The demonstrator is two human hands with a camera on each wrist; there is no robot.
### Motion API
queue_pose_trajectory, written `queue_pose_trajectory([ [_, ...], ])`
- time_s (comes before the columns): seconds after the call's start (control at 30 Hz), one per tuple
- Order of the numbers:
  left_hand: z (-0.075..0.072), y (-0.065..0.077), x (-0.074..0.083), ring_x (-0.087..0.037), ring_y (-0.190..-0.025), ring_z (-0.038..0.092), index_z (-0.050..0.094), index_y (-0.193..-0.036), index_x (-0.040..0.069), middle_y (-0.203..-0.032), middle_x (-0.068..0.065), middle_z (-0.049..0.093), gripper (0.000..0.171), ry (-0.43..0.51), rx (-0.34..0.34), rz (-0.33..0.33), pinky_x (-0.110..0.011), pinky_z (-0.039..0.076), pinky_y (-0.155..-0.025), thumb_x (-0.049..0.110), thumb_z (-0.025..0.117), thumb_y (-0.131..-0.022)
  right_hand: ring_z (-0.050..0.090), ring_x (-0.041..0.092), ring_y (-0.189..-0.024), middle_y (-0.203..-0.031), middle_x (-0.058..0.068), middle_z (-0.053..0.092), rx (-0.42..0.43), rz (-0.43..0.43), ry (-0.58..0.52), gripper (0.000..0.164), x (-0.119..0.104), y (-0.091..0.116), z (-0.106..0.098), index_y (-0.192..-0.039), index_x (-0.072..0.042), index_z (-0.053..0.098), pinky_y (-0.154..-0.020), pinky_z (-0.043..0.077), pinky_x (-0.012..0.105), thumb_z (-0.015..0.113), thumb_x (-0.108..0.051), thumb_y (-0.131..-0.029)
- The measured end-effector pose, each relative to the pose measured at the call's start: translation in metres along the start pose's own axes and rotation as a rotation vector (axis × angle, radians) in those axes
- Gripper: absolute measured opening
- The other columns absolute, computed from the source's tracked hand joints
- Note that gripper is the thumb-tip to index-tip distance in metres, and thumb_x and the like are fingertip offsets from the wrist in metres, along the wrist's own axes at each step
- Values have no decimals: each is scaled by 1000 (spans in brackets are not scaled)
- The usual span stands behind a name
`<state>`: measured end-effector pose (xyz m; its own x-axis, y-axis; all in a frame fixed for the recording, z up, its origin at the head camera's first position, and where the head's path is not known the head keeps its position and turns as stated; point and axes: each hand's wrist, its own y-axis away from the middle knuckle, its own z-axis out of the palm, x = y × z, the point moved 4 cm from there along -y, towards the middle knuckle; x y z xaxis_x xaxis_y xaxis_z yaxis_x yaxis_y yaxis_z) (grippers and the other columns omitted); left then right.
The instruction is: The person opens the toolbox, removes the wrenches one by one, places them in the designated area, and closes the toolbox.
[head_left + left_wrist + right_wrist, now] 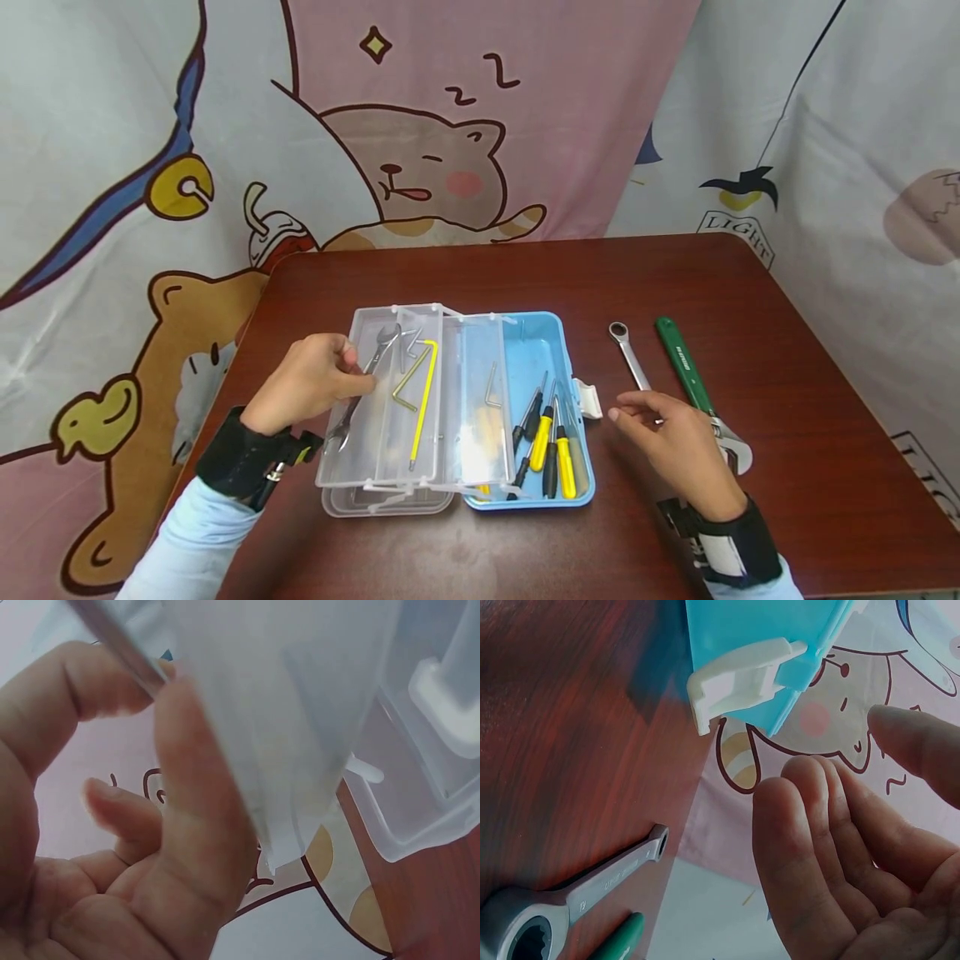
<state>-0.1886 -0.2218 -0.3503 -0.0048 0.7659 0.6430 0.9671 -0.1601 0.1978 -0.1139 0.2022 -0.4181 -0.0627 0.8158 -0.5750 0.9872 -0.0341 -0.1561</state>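
Observation:
My left hand [318, 379] pinches a silver open-end wrench [372, 362] between thumb and fingers, over the left side of a clear plastic tray [360, 467]. In the left wrist view, the wrench's metal shank [124, 641] passes between the fingertips beside the tray's cloudy wall [277, 697]. Several hex keys lie in that tray, among them a long yellow hex key [425, 400] and a gold one [412, 379]. To the right, my right hand [678, 446] hovers with relaxed fingers, holding nothing, and partly hides a ratchet wrench [628, 354].
The tray belongs to an opened toolbox with a blue base [536, 333] and white latch [588, 399]. Screwdrivers with yellow and black handles [542, 437] lie in the base. An adjustable wrench with a green handle [684, 362] lies on the brown table [810, 467].

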Motion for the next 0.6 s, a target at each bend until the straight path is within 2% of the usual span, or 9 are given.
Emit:
queue_pose_trajectory([
  [0.23, -4, 3, -6, -23, -60, 58, 52, -90, 3, -72, -8, 59, 30, 66, -24, 7, -28, 50, -53, 11, 80, -86, 67, 21, -81, -93, 8, 74, 4, -10, 2, 29, -1, 0, 0, -112, -2, 76, -69, 59, 41, 82, -20, -91],
  [0.4, -5, 4, -10, -23, -60, 60, 51, -88, 3, -72, -8, 62, 29, 118, -57, 12, -29, 51, -54, 12, 79, -87, 68, 22, -81, -94, 8, 74, 0, -8, -7, 29, -1, 0, 1, -113, -2, 75, -69, 61, 43, 82, -20, -91],
  [0.6, -9, 8, -12, -24, -65, 63, 51, -90, 2, -74, -9, 60, 27, 182, -61, 61, -28, 55, -58, 9, 78, -89, 67, 21, -81, -94, 8, 74, -10, 0, -8, 29, -1, 0, 2, -113, -2, 75, -68, 60, 40, 81, -20, -92],
])
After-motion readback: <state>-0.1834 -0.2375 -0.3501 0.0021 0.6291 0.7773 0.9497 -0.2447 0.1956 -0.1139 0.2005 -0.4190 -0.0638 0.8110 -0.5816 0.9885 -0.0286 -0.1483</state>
